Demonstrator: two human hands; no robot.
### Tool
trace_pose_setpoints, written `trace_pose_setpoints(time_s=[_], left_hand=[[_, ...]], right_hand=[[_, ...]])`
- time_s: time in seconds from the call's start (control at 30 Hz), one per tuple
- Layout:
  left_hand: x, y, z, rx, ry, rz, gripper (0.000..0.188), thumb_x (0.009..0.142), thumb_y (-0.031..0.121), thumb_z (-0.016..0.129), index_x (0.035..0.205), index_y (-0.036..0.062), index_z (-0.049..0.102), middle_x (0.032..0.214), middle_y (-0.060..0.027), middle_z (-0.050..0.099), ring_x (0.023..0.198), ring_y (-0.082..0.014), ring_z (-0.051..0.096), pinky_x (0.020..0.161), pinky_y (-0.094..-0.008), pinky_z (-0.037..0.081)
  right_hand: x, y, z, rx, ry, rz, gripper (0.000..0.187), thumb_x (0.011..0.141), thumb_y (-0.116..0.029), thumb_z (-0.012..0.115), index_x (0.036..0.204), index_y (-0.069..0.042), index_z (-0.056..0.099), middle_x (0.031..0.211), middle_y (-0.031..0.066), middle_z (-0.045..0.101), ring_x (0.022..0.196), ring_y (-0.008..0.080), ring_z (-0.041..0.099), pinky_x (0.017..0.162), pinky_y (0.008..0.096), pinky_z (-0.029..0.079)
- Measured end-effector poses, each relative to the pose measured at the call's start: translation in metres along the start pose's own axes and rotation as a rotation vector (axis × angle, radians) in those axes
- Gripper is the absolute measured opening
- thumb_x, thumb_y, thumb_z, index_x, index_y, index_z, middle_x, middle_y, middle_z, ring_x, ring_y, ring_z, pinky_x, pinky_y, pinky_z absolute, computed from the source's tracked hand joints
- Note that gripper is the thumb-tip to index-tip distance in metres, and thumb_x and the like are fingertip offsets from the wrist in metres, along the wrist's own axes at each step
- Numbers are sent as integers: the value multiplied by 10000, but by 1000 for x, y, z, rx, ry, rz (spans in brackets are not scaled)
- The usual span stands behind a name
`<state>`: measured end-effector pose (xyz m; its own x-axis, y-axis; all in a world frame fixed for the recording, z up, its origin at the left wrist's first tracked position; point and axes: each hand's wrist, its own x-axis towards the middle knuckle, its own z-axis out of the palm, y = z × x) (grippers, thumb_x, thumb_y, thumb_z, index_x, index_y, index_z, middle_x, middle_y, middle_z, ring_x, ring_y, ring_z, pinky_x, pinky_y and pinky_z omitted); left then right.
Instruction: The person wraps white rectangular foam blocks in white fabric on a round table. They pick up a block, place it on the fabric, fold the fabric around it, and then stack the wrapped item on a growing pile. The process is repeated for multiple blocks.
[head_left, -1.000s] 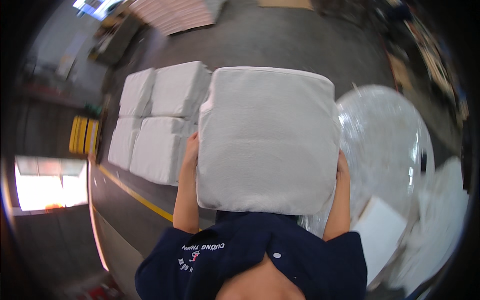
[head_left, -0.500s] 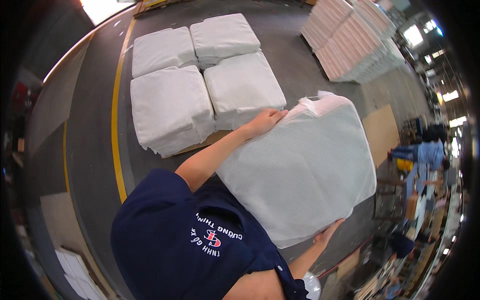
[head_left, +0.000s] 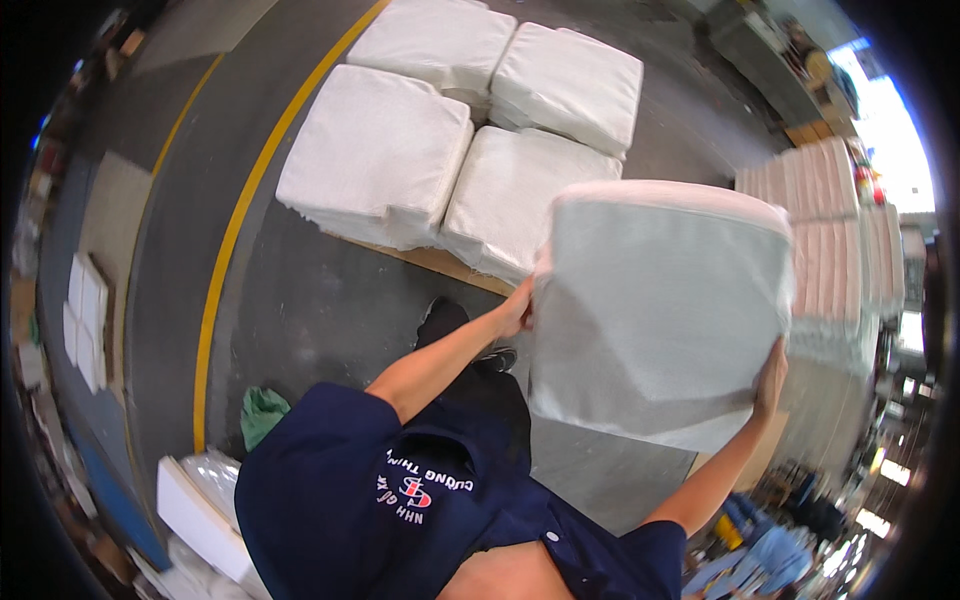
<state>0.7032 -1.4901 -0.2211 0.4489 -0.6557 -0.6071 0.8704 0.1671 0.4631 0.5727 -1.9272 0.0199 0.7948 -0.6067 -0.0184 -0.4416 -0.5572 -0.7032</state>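
Note:
A large white fabric-covered cushion (head_left: 655,310) hangs off the floor in front of me, its broad face toward me. My left hand (head_left: 518,308) grips its left edge, the fingertips passing behind it. On the lower right edge my right hand (head_left: 770,378) is closed, with its fingers partly hidden by the cushion. Just beyond stand several stacks of similar white cushions; the nearest stack (head_left: 530,190) is partly covered by the held one. They rest on a low wooden pallet (head_left: 440,268).
A tall bank of stacked pinkish-white cushions (head_left: 825,240) stands at the right. Yellow floor lines (head_left: 240,220) run along the left. White panels (head_left: 88,320) lie farther left, and a green bag (head_left: 262,415) sits near my left side. A person in blue (head_left: 770,560) is at lower right.
The cushion has turned more upright between my hands, and my right hand has come up along its right side. My view has swung, so the stacks now sit higher and farther right.

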Motion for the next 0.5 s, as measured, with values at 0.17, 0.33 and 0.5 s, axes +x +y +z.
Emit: trace_pose_setpoints(time_s=[0.17, 0.33, 0.5], left_hand=[[22, -46, -24, -591, 59, -61, 850, 868, 783, 426, 1412, 134, 499, 1443, -62, 504, 1325, -244, 460, 1088, -502, 367], [79, -54, -64, -924, 131, 16, 904, 874, 794, 341, 1484, 128, 371, 1510, -103, 406, 1370, -304, 404, 1089, -565, 335], [120, -38, -106, -964, 395, 56, 896, 889, 781, 332, 1494, 121, 318, 1505, -131, 375, 1370, -334, 389, 1077, -595, 349]], right_hand=[[198, -54, 164, -270, -512, -131, 563, 999, -527, 491, 1063, 5, 663, 899, -11, 598, 865, 92, 501, 807, 267, 424], [304, -76, 364, -314, -825, -241, 601, 972, -566, 513, 1083, 3, 675, 931, -14, 625, 905, 105, 531, 846, 272, 433], [354, -97, 533, -436, -1025, -210, 709, 924, -671, 491, 1211, -48, 673, 1121, 59, 663, 1081, 188, 576, 982, 330, 416]])
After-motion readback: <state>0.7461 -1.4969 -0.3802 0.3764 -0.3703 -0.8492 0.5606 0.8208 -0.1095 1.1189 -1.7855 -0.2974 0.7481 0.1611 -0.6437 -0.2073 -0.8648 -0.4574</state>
